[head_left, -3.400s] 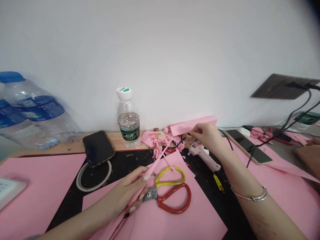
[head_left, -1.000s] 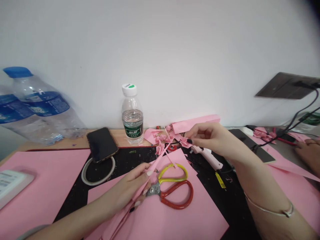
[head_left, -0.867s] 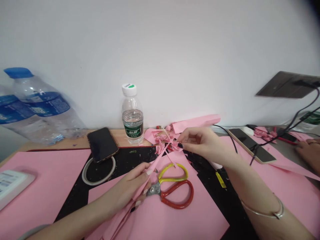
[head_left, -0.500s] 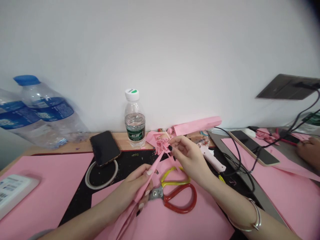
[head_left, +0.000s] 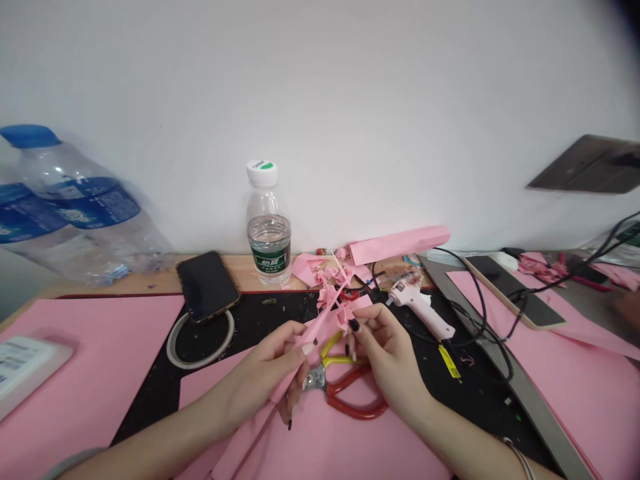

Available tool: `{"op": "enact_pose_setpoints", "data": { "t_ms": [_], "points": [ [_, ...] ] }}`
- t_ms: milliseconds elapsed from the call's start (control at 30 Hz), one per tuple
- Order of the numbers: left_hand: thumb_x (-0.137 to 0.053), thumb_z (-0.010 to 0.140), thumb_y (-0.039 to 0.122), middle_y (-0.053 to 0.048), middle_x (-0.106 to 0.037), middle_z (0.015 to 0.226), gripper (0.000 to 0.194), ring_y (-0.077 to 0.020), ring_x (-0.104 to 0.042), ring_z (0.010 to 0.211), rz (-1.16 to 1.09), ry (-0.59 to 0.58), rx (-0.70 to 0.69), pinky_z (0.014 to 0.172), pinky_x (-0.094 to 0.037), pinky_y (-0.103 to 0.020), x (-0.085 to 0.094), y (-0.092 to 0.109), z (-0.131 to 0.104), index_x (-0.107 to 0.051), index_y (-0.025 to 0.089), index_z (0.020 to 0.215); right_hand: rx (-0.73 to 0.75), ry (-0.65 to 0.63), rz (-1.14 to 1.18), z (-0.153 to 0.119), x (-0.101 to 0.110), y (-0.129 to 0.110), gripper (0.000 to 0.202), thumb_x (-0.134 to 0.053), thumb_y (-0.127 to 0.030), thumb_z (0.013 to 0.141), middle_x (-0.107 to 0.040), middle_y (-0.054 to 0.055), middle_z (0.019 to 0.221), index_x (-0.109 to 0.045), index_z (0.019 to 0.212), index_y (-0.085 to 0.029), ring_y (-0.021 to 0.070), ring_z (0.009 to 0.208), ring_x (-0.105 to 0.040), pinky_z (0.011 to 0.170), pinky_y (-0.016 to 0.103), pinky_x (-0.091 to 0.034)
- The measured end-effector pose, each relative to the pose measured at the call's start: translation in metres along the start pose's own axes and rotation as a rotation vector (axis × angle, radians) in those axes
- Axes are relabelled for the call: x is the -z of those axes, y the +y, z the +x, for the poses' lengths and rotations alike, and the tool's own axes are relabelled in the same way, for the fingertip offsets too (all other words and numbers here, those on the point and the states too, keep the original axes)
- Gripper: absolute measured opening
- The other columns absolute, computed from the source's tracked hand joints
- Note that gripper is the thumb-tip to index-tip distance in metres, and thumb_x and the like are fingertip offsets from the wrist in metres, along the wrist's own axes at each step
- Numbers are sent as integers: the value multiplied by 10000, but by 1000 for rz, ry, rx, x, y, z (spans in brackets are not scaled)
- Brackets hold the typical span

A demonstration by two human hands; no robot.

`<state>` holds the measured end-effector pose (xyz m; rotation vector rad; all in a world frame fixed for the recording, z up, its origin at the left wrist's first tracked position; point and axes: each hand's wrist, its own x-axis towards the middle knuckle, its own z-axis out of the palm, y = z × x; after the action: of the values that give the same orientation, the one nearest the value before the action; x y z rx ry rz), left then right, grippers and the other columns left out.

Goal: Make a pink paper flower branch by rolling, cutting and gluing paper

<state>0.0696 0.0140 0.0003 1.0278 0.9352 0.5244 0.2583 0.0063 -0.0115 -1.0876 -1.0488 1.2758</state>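
Note:
Folded lengths of pink paper (head_left: 249, 437) run up through my left hand (head_left: 280, 363), which is closed around them. Above that hand, thin pink strips rise toward a heap of crumpled pink scraps (head_left: 330, 275). My right hand (head_left: 387, 347) is closed, thumb and fingers pinching a small curled piece of pink paper (head_left: 346, 313) beside the strips. Scissors (head_left: 357, 403) with one red and one yellow handle lie just below both hands on a pink sheet (head_left: 330, 443). Their blades are hidden behind my left hand.
A water bottle (head_left: 270, 233) stands by the wall. To its left are a phone (head_left: 207, 287), a tape roll (head_left: 175, 343) and large bottles (head_left: 95, 200). A glue gun (head_left: 420, 303), cables and another phone (head_left: 515, 293) lie right. Another person's blurred hand (head_left: 627, 307) shows at the far right.
My right hand has moved down and slightly right from the crumpled paper and now pinches lower. My left hand keeps its hold. The glue gun shows more fully as the view shifts.

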Motion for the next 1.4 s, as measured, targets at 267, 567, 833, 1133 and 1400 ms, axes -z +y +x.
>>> {"op": "enact_pose_setpoints", "data": {
  "t_ms": [267,567,833,1133,1400],
  "points": [
    [-501,868,468,87,-522,583,266,-67,-487,372,8,-50,15,367,-431,-171,-2,2,-1,-416,219,911,-46,-60,-20,-1,-1,-5,143,-613,-333,823,-602,-18,657,-506,856,-244,154,577,-596,585,320,-534],
    [-471,895,450,82,-520,600,243,-80,-498,406,32,-71,17,383,-454,-180,-3,4,-2,-424,223,966,-50,-79,-60,0,-1,-4,135,-599,-346,819,-610,-13,660,-504,853,-255,169,587,-621,627,345,-548],
    [-460,907,457,73,-522,619,237,-83,-499,405,58,-53,13,365,-446,-178,-2,1,0,-438,226,955,-72,-96,-27,-1,-1,-3,152,-613,-353,819,-620,-8,682,-508,866,-254,176,603,-640,639,354,-558],
    [-479,904,422,80,-530,604,221,-64,-493,367,55,-53,18,360,-446,-165,-4,2,0,-444,214,971,-101,-51,-72,-2,-1,-3,223,-675,-391,761,-613,0,728,-520,829,-247,166,610,-643,654,350,-576],
    [-501,880,459,83,-527,614,254,-72,-497,380,51,-49,15,363,-441,-175,-4,3,-1,-441,222,949,-104,-32,-108,-3,0,0,255,-687,-418,744,-601,-1,710,-512,805,-243,184,630,-649,662,368,-586]
  ]
}}
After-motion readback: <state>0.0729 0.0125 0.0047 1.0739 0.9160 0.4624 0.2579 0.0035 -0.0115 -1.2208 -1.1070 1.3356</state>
